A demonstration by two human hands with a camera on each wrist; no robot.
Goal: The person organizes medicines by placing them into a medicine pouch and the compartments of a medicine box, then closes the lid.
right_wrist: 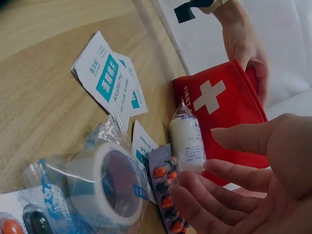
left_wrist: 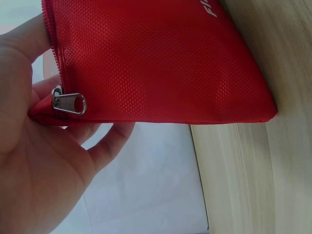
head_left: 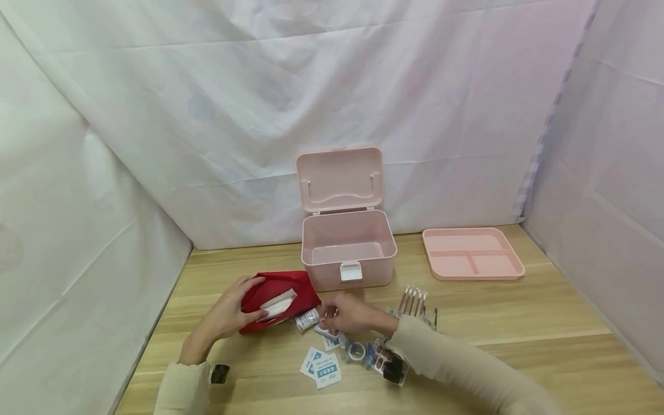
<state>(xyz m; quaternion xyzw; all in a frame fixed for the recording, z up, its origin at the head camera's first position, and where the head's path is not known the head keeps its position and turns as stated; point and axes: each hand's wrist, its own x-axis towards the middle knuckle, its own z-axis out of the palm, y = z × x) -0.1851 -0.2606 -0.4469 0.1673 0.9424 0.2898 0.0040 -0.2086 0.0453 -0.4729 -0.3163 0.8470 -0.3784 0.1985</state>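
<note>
My left hand [head_left: 230,311] grips the edge of a red zippered first aid pouch [head_left: 309,293], its mouth spread and a white packet [head_left: 279,304] inside. In the left wrist view the zipper pull [left_wrist: 69,103] hangs beside the palm. My right hand [right_wrist: 258,180] hovers by the pouch with fingers loosely bent and nothing visible between them. Near its fingertips lie a wrapped bandage roll [right_wrist: 186,141] and a blister pack of capsules [right_wrist: 168,195]. Whether the fingertips touch them is hard to tell. A bagged roll of tape [right_wrist: 87,183] and alcohol pads [right_wrist: 105,73] lie close by.
Behind the pouch stands a pink box [head_left: 324,278] with its lid [head_left: 339,180] raised. A pink divided tray [head_left: 469,252] lies at the back right. Cotton swabs [head_left: 412,301] and another capsule blister pack [head_left: 381,361] lie around the right forearm. White cloth [head_left: 249,115] walls the table.
</note>
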